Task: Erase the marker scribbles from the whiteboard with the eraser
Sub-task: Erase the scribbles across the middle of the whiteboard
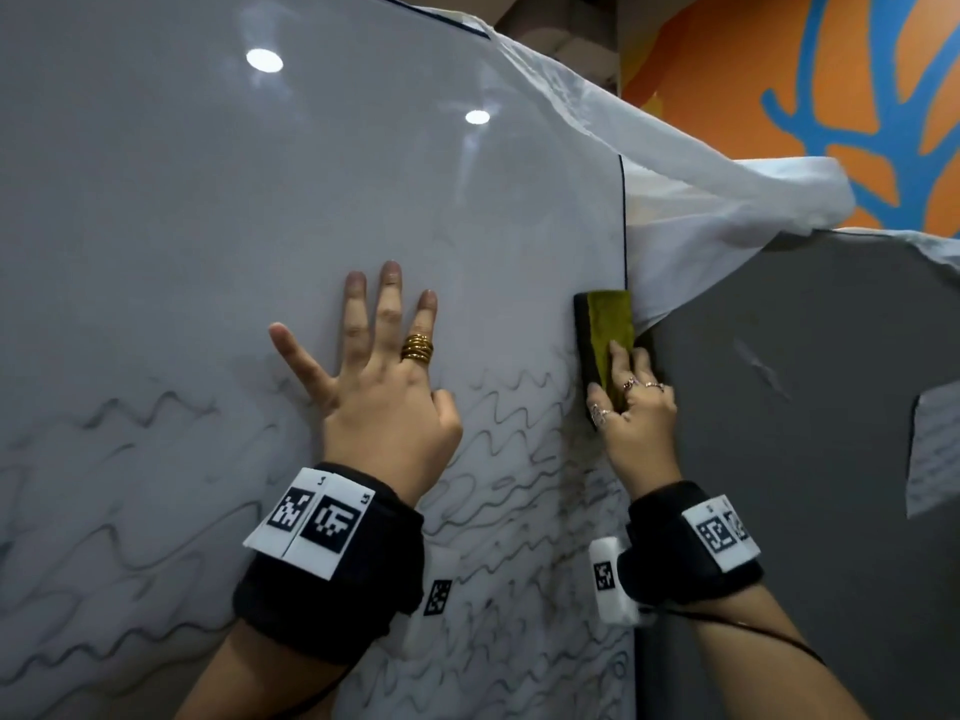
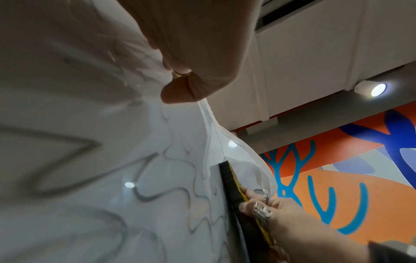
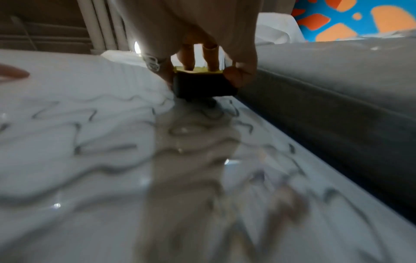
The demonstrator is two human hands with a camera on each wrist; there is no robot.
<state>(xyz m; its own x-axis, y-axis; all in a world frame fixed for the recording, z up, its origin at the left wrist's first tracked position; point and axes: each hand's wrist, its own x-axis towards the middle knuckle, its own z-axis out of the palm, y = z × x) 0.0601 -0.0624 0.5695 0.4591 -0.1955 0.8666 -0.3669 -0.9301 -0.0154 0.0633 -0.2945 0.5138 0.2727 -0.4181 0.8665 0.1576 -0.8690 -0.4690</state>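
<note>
While left hand [image 1: 382, 402] lies flat on the whiteboard [image 1: 182, 210] with fingers straight and spread, right hand [image 1: 636, 418] grips the eraser [image 1: 605, 337], yellow back out, dark pad on the board at its right edge, 3 o'clock from the left hand. Wavy marker scribbles [image 1: 514, 491] run from 6 o'clock below both hands. White cloth [image 1: 727, 210] drapes at 12 o'clock above the eraser.

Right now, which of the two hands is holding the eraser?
The right hand grips the yellow-and-black eraser at the whiteboard's right edge; the left hand, wearing a gold ring, lies flat on the board.
</note>
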